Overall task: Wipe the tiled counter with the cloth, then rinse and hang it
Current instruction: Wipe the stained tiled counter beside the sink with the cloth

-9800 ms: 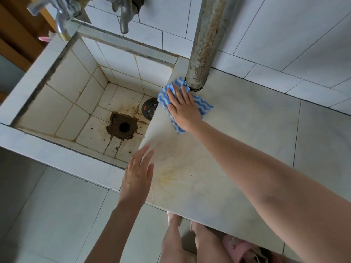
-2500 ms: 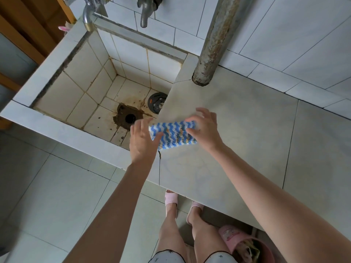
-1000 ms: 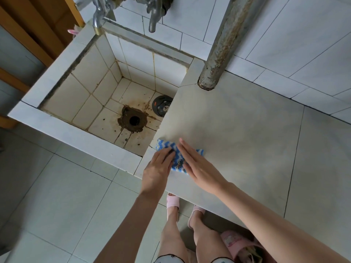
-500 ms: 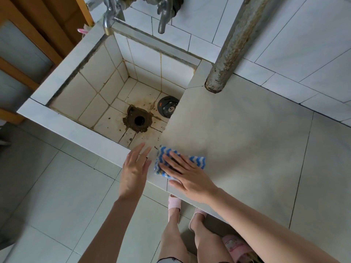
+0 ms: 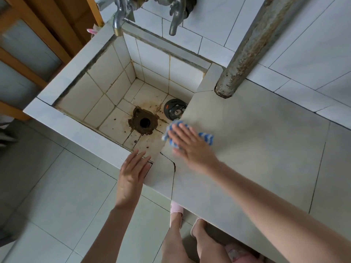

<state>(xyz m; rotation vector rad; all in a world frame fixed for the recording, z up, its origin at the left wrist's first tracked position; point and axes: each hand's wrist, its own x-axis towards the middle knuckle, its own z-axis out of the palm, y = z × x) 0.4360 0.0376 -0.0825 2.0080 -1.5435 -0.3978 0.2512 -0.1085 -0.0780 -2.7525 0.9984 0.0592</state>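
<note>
Right hand [image 5: 191, 147] flat, fingers spread, pressing the cloth [image 5: 206, 137] at the counter [image 5: 266, 149] edge beside the sink [image 5: 76, 130]; left hand [image 5: 133, 173] open, empty, on the rim; one overshoot could drop the cloth in the basin.

Cloth [image 5: 206, 137] was at the counter's [image 5: 266, 149] front-left corner 0.5 s ago; now further up the frame along the edge by the sink [image 5: 79, 130], just below the black drain plug [image 5: 175, 111]. Right hand [image 5: 191, 149] moved up with it, flat on top, motion-blurred. Left hand [image 5: 133, 173] is off the cloth since 1.0 s ago, now flat on the sink's front rim, lower centre.
</note>
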